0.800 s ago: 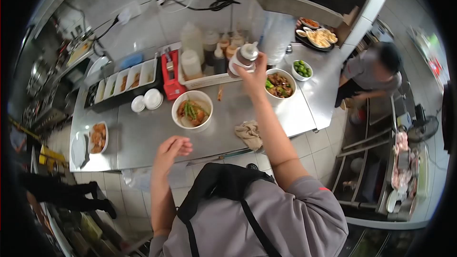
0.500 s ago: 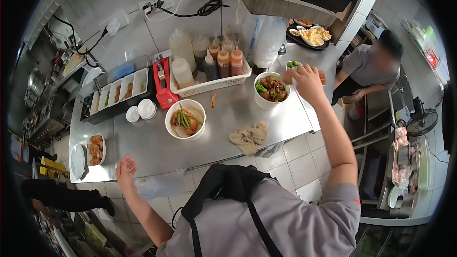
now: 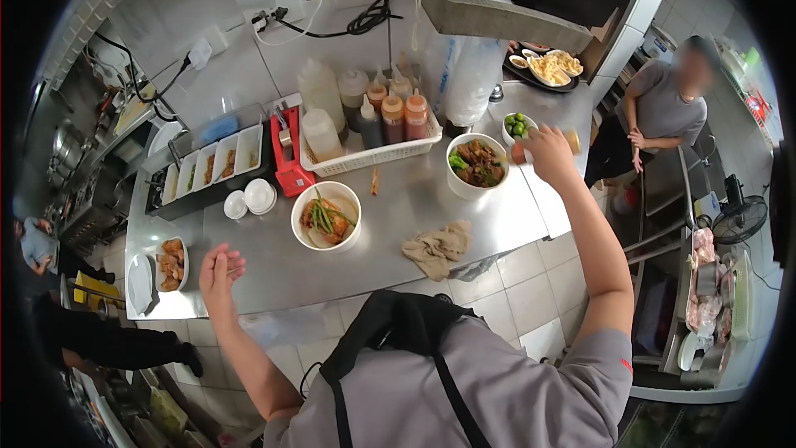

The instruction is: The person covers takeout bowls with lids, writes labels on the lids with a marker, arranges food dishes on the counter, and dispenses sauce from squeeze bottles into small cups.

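My right hand (image 3: 549, 154) is closed around a small blurred container (image 3: 521, 152) with a reddish end, held sideways. It hovers just right of a white bowl of dark meat and broccoli (image 3: 477, 164) and below a small bowl of green limes (image 3: 519, 125). My left hand (image 3: 219, 269) is raised over the front edge of the steel counter (image 3: 390, 203), fingers loosely apart, holding nothing. The nearest dish to it is a white bowl of food with green beans (image 3: 326, 216) at the counter's middle. A crumpled tan rag (image 3: 435, 247) lies near the front edge.
A white basket of sauce bottles (image 3: 369, 152) stands at the back, beside a red holder (image 3: 286, 153) and a row of condiment trays (image 3: 211, 162). Small white dishes (image 3: 249, 197) and a plate of fried pieces (image 3: 170, 261) sit left. A co-worker (image 3: 663, 108) stands at right.
My right hand let go of the squeeze bottle it held by the basket and moved right, now holding a small container beside the meat bowl. My left hand dropped left, then lifted slightly.
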Available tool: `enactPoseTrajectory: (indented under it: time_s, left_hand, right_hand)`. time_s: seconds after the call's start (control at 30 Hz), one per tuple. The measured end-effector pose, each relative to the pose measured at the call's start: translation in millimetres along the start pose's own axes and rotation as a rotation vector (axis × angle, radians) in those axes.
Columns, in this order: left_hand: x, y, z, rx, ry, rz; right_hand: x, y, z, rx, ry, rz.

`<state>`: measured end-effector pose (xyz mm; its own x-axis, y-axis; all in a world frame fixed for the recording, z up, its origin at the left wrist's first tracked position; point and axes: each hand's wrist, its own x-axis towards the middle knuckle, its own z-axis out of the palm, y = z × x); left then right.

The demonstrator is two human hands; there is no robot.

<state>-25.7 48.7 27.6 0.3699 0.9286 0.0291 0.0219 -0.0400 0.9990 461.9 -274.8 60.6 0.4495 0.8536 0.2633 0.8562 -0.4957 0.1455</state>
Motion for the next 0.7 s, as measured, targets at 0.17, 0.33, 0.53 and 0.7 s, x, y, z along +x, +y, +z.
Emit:
enactPoseTrajectory:
  time_s: [0.17,0.33,0.53,0.7]
  left_hand:
    - [1,41,-19,-0.048,0.113,0.164]
    - [7,137,8,-0.065,0.087,0.548]
    - [34,254,39,-0.102,0.208,1.094]
    - [93,349,31,0.637,0.599,1.469]
  right_hand:
    - [10,-22,-2,0.868,-0.038,0.22]
    - [81,-119,-3,1.502,0.154,0.019]
    - [175,-224,73,1.49,0.373,-0.116]
    - [179,-257,110,1.214,0.434,0.001]
